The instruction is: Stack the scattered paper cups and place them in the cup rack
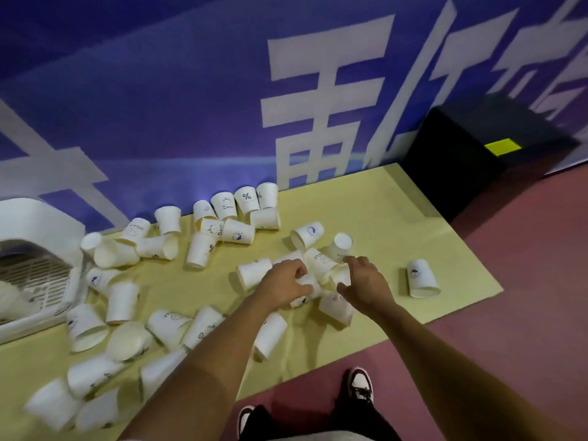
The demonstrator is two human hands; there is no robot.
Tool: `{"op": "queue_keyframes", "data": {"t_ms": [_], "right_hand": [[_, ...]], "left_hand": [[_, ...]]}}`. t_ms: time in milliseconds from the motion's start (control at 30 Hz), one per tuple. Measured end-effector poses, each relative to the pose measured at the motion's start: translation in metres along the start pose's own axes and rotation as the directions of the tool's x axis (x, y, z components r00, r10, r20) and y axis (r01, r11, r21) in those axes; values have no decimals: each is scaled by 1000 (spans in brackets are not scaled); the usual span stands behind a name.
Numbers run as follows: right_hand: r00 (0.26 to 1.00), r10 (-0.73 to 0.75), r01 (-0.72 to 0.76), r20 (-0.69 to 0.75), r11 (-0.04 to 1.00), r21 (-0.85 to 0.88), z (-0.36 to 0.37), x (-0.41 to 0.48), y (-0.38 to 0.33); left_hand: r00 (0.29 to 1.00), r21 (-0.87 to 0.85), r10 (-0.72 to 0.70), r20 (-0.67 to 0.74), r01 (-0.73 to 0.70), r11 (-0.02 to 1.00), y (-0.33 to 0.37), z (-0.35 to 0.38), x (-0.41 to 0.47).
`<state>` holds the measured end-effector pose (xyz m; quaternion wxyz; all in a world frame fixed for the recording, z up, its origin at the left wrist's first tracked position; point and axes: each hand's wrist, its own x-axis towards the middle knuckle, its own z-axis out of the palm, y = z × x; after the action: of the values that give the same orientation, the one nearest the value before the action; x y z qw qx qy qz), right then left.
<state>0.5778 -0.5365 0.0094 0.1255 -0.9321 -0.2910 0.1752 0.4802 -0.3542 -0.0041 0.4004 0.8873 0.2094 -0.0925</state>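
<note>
Several white paper cups lie scattered on a pale yellow sheet [375,198], some upright, most on their sides. My left hand [284,283] curls over a cup [307,286] in the middle cluster, fingers wrapped on it. My right hand [366,283] closes on a neighbouring cup [341,276] just beside it. More cups touch both hands: one lying cup [254,272] to the left, one [337,307] below. A single cup [421,278] lies apart at the right. The white cup rack [35,227] with a grid stands at the far left.
A blue wall banner with large white characters [318,106] borders the sheet at the back. A black box [477,154] with a yellow label stands at the back right. Red floor [525,281] surrounds the sheet. My shoes [359,385] are at the front edge.
</note>
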Motion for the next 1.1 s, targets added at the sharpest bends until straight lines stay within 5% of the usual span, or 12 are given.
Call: {"op": "queue_keyframes", "data": {"t_ms": [467, 800, 1100], "right_hand": [[995, 54, -49, 78, 996, -73, -36, 50, 190], [965, 239, -250, 111, 963, 99, -15, 69, 205], [992, 92, -104, 90, 986, 128, -28, 97, 157]], "left_hand": [[986, 183, -164, -16, 164, 969, 103, 125, 93], [960, 368, -256, -113, 280, 887, 89, 149, 113], [980, 144, -186, -76, 196, 970, 92, 109, 100]]}}
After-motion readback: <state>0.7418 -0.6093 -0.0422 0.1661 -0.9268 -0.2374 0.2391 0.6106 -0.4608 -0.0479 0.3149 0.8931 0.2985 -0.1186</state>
